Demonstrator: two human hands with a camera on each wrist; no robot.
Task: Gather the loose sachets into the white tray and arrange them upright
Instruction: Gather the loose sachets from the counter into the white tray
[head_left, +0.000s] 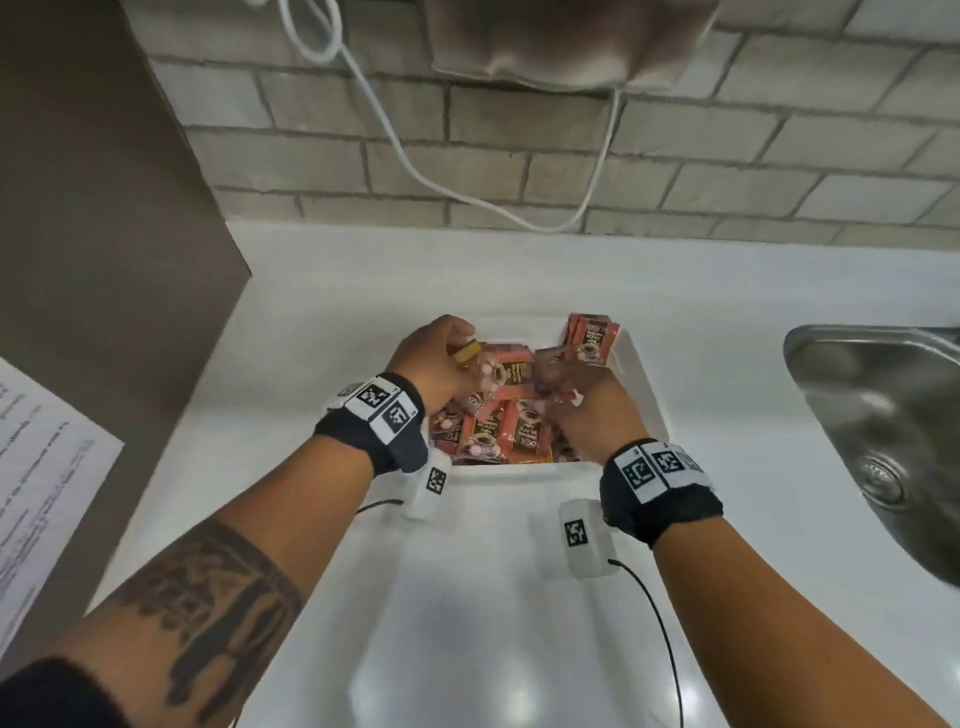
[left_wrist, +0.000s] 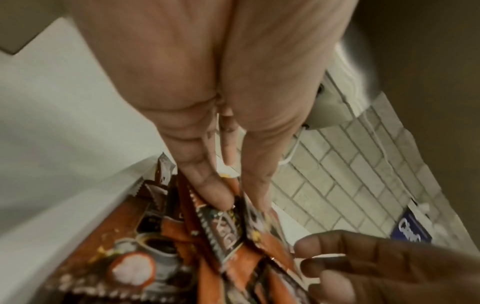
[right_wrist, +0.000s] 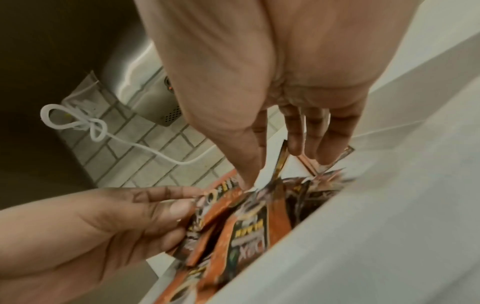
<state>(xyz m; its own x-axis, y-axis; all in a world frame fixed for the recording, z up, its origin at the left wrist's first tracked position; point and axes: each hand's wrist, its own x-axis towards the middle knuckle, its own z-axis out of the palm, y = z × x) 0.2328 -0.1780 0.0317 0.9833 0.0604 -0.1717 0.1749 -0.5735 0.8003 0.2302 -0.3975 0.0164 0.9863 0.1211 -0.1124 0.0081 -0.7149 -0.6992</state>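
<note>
A white tray (head_left: 644, 374) on the white counter holds a jumble of orange-and-black coffee sachets (head_left: 498, 431). A few sachets (head_left: 592, 338) stand upright in the tray's far right corner. My left hand (head_left: 447, 358) is in the tray's far left part. In the left wrist view my left hand (left_wrist: 241, 203) pinches a bunch of sachets (left_wrist: 223, 232) between thumb and fingers. My right hand (head_left: 571, 384) reaches in from the right. In the right wrist view my right hand (right_wrist: 272, 168) has thumb and fingers closed around sachet tops (right_wrist: 280, 160) beside the tray wall (right_wrist: 363, 226).
A steel sink (head_left: 883, 441) lies to the right of the tray. A brown cabinet side (head_left: 104, 234) with a printed paper (head_left: 36, 478) stands at the left. A white cable (head_left: 415, 171) hangs on the tiled wall below an appliance (head_left: 566, 41).
</note>
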